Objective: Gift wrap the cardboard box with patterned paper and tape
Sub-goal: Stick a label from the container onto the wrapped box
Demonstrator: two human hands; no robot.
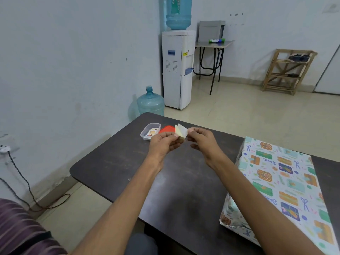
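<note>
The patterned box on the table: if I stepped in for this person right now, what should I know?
Left hand and right hand both pinch a small pale yellow piece, possibly tape, above the dark table.
The wrapped box lies to the right, touched by neither hand.
Done: patterned paper covers its top and visible sides.
Left: the near end fold looks crumpled, so probably tape it down.
A clear container and red lid sit behind the hands.

One head-worn wide-angle camera is looking forward and down over the counter (184,190), sitting near the left hand (162,144) and right hand (202,139), facing the far wall (266,34).
</note>
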